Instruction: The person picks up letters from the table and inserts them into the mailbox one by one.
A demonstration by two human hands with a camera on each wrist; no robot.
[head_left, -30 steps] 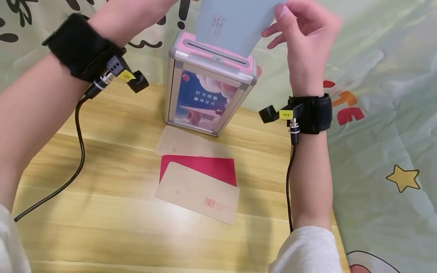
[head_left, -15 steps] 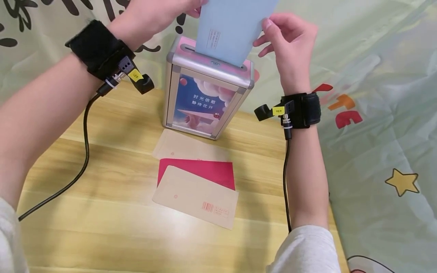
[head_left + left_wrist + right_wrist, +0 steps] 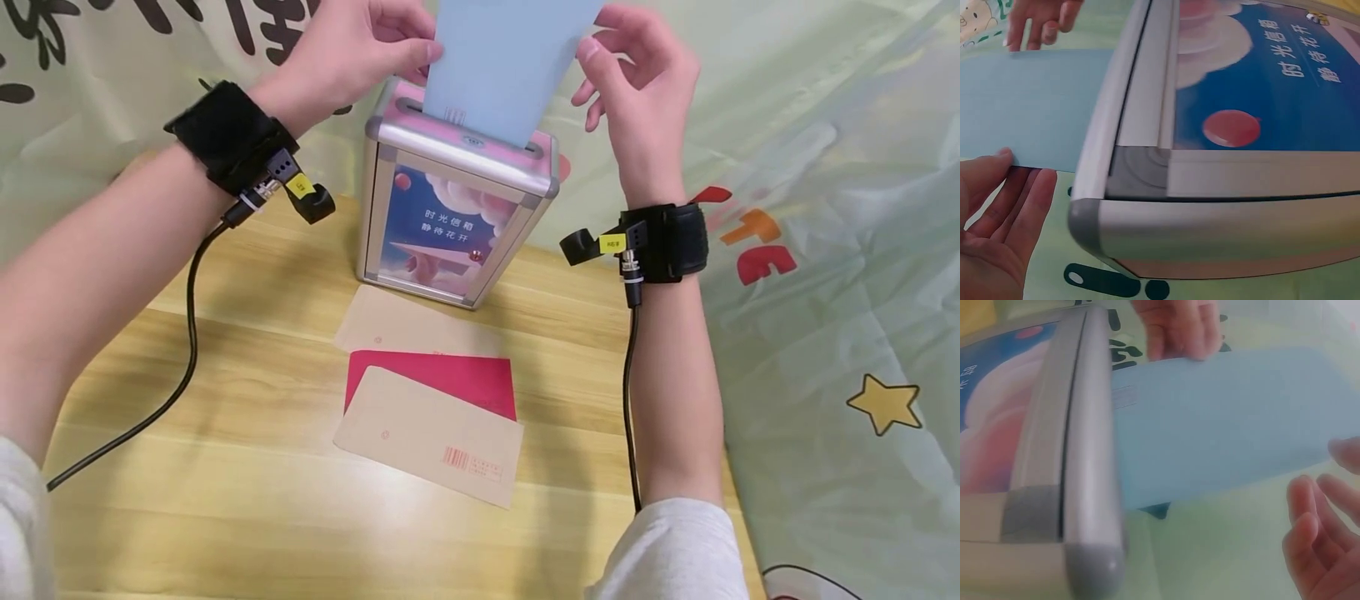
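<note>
Fingers (image 3: 420,54) of both hands pinch the blue envelope's (image 3: 495,67) edges; keeping it square to the box slot (image 3: 540,150) should ease entry.

envelope (image 3: 502,67) standing in box (image 3: 457,225) slot, three envelopes (image 3: 431,400) on table (image 3: 225,500) before box
</note>
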